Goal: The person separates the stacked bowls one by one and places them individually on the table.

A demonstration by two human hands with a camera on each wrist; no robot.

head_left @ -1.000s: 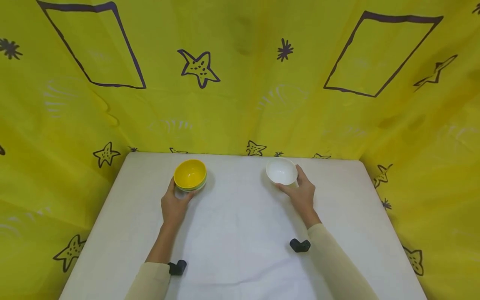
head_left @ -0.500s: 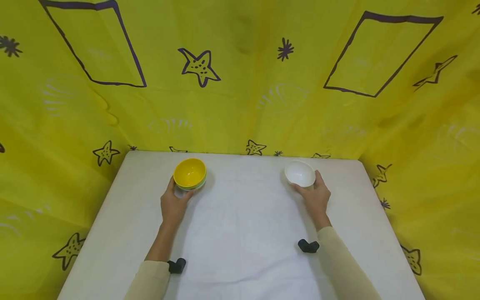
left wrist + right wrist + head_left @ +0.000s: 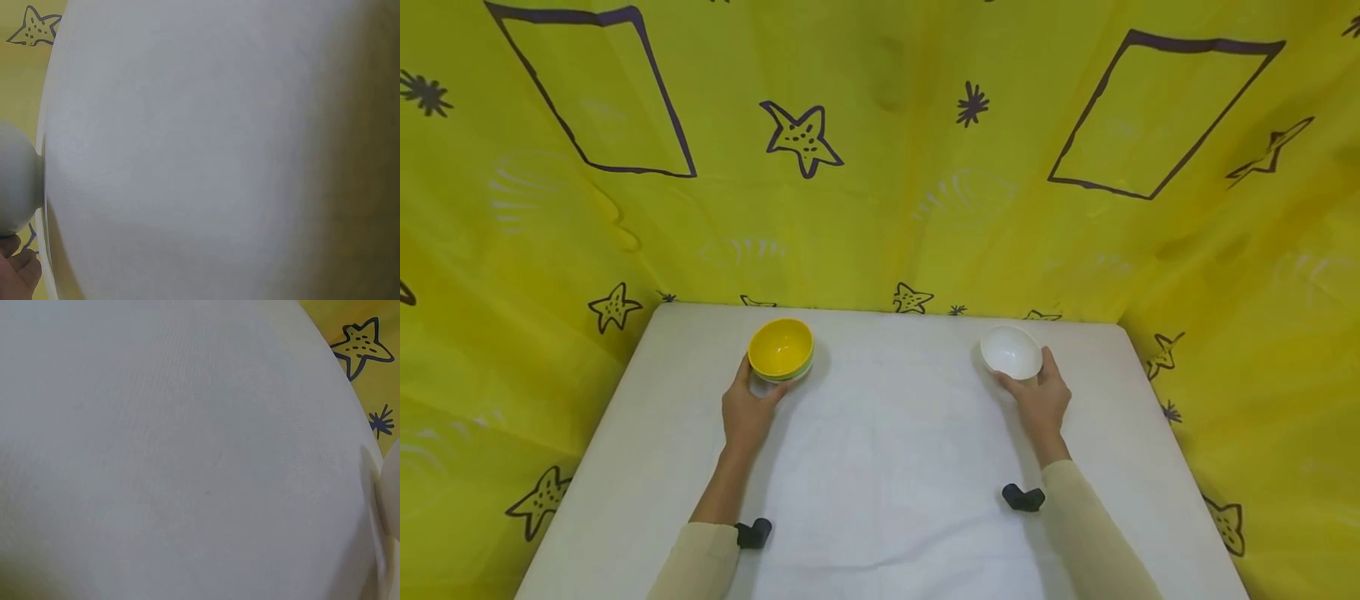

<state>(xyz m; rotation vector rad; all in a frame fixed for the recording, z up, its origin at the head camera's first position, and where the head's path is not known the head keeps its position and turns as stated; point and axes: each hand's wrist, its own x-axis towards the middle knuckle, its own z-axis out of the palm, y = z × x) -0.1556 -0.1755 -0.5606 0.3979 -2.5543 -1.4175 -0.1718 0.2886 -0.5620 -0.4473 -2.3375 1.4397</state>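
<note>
At the back left of the table, a yellow bowl (image 3: 781,347) sits nested in a paler bowl (image 3: 807,370), of which only a thin band shows below it. My left hand (image 3: 749,414) grips this stack from the near side, thumb on the right and fingers on the left. Toward the back right, my right hand (image 3: 1043,407) holds a white bowl (image 3: 1011,353) between thumb and fingers. The left wrist view catches a bowl's pale outer side (image 3: 15,181) at its left edge, above some fingertips. Only a sliver of the white bowl (image 3: 392,494) enters the right wrist view.
A white cloth (image 3: 880,467) covers the table. Yellow curtains (image 3: 880,225) with drawn starfish rise behind it and along both sides. Small black devices, one by the left wrist (image 3: 755,533) and one by the right wrist (image 3: 1023,497), stick out inward from the forearms.
My right hand has carried the white bowl to the right and slightly nearer, away from the stack. My left hand and the stacked bowls have stayed in place.
</note>
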